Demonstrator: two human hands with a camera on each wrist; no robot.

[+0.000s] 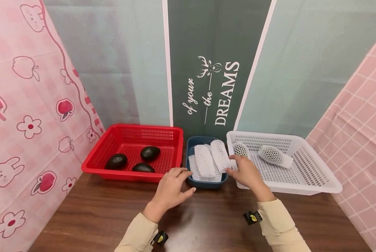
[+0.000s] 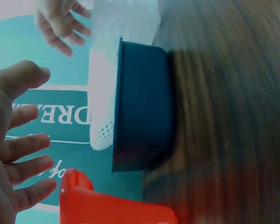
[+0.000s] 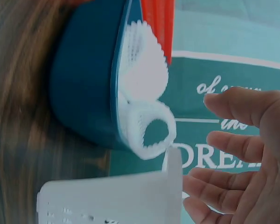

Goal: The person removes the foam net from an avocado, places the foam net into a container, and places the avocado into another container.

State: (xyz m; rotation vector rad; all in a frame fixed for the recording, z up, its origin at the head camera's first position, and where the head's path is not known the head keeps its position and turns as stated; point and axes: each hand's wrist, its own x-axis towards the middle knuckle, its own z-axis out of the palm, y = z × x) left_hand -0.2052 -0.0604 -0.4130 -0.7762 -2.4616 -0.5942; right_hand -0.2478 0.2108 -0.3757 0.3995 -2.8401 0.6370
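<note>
A blue bin (image 1: pixel 206 185) in the middle holds several white foam net sleeves (image 1: pixel 204 161). My right hand (image 1: pixel 246 171) hovers by the bin's right edge, its fingertips close to the end of one sleeve (image 1: pixel 219 154). In the right wrist view that sleeve's round open end (image 3: pixel 154 133) faces the hand, and the loosely bent fingers hold nothing. My left hand (image 1: pixel 172 189) hangs over the gap between the blue bin and the red basket (image 1: pixel 93 168). Its fingers are spread and hold nothing in the left wrist view.
Inside the red basket lie three dark avocados (image 1: pixel 150 153). The white basket (image 1: pixel 320 189) on the right holds two avocados in net sleeves (image 1: pixel 274 155). All three containers stand on a brown wooden table (image 1: pixel 206 217), against a green printed cloth (image 1: pixel 219 35).
</note>
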